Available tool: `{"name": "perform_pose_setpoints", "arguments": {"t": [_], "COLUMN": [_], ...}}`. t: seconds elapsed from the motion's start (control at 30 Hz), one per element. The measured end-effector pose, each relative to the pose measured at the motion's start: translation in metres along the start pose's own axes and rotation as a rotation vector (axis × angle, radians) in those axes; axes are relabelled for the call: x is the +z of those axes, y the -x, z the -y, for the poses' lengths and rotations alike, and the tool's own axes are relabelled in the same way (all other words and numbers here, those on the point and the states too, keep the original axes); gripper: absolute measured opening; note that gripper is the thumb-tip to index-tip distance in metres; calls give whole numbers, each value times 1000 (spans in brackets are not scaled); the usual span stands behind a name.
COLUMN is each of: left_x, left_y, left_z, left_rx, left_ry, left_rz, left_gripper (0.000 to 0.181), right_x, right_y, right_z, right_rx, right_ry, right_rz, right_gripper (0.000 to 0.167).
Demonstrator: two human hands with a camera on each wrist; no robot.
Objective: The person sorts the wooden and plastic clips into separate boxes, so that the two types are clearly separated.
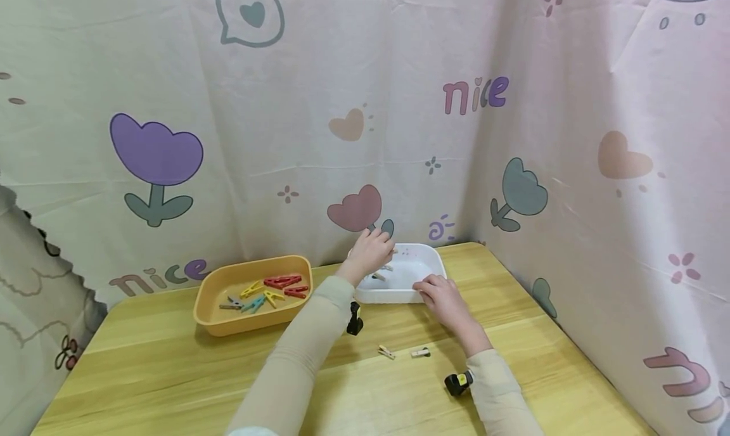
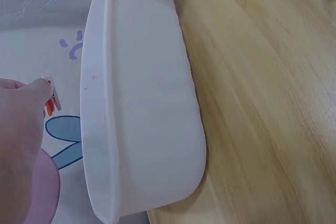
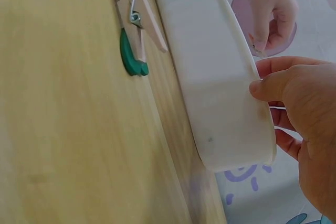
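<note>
My left hand is over the left side of a white plastic basin. In the left wrist view it pinches a small wooden clothespin with an orange-red part, above the rim. My right hand grips the basin's near right rim, thumb outside and fingers inside, as the right wrist view shows. A few wooden clothespins lie in the basin, partly hidden by my left hand. Two more, a left clothespin and a right clothespin, lie on the table in front.
To the left stands a yellow-orange basin with several red, yellow, blue and grey clips. The wooden table meets a printed curtain at the back and right. Each forearm carries a black wrist camera.
</note>
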State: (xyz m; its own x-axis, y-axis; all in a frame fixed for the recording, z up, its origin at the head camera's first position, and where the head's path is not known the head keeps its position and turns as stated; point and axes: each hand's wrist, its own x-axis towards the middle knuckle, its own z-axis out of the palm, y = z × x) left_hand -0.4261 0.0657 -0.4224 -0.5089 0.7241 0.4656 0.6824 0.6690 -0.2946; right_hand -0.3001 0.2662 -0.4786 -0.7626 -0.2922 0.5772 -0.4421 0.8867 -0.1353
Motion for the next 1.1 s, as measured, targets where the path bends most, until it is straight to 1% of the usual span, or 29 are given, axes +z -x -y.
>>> {"name": "perform_pose_setpoints", "arguments": {"t": [0.23,0.43,0.53,0.67,0.9,1.07,1.1], "left_x": [3,4,4,5,8,6,5], "left_y": [-1,0,1,3,11,17,18], "left_z": [-2,-3,-3,-2,-1,0,0], "left_rx": [-14,-34,-33,-21,-4,14,20], "left_ry": [-35,-34,-38,-39,-39,-37,-30], "left_rz": [28,73,87,76,17,23,13], "left_gripper": [18,24,28,27,24,22,22], "right_x": [1,2,2,1,1,0,0], "right_y": [-1,-1,0,0,1,0,0], "right_z": [2,2,3,3,2,0,-1], "right_rx": [7,11,12,20,19,11,5], "right_ry": [-14,-10,-12,-15,-7,-21,-14], "right_rz": [8,17,21,23,17,7,2], "right_gripper": [20,20,20,21,21,22,22]}}
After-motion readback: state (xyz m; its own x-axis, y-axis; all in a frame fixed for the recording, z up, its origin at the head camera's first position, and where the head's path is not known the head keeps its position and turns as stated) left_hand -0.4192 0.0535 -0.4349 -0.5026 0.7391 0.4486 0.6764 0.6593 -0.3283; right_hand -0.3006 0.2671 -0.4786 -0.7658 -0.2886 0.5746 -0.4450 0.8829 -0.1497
